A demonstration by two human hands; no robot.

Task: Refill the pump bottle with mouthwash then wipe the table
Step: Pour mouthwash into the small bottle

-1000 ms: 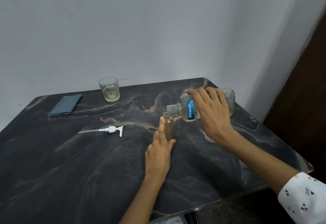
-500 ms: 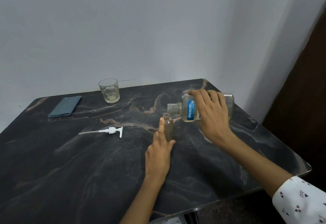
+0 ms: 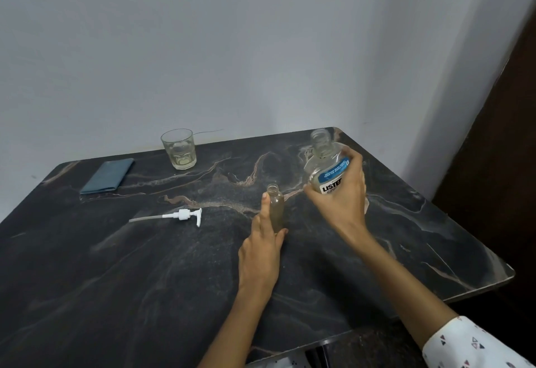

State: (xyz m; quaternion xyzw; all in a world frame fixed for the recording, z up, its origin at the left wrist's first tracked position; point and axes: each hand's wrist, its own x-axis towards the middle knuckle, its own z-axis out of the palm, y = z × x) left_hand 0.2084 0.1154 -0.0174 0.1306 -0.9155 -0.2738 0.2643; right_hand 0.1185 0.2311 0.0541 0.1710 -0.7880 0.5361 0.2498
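The left hand (image 3: 262, 247) pinches the small bottle (image 3: 276, 208) steady on the counter (image 3: 145, 266) (pump off) while the right hand (image 3: 342, 196) grips the uncapped mouthwash bottle (image 3: 324, 164).

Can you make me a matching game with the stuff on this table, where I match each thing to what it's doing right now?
Things:
1. mouthwash bottle
2. small bottle
3. white pump
4. blue cloth

What it's doing:
A. lying on its side on the table, held by nobody
B. folded flat near the table's far left corner
C. held almost upright in the right hand, cap off
D. standing open on the table, steadied by the left hand

Pairs: 1-C, 2-D, 3-A, 4-B
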